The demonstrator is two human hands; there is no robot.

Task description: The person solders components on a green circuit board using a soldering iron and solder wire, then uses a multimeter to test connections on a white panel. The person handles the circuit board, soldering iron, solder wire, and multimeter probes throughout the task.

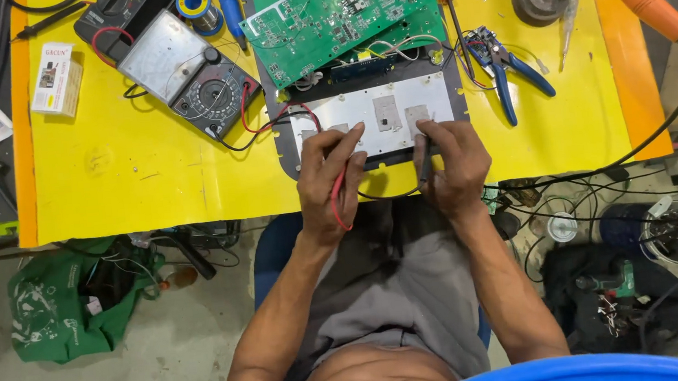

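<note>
Near the yellow desk's (pixel 149 174) front edge, left hand (pixel 330 179) pinches the red probe (pixel 340 189) and right hand (pixel 451 164) grips the black probe (pixel 425 162) on the white panel (pixel 381 113), apparently mid-test; next calls for steady tip contact.

Single head cam, looks straight down from above the seated person onto the yellow table (pixel 149 166), fairly near. Table fills upper half of frame, far edge cut off at top; near edge runs across mid-frame, w/ lap and floor below it. No 2nd view to overlap
</note>
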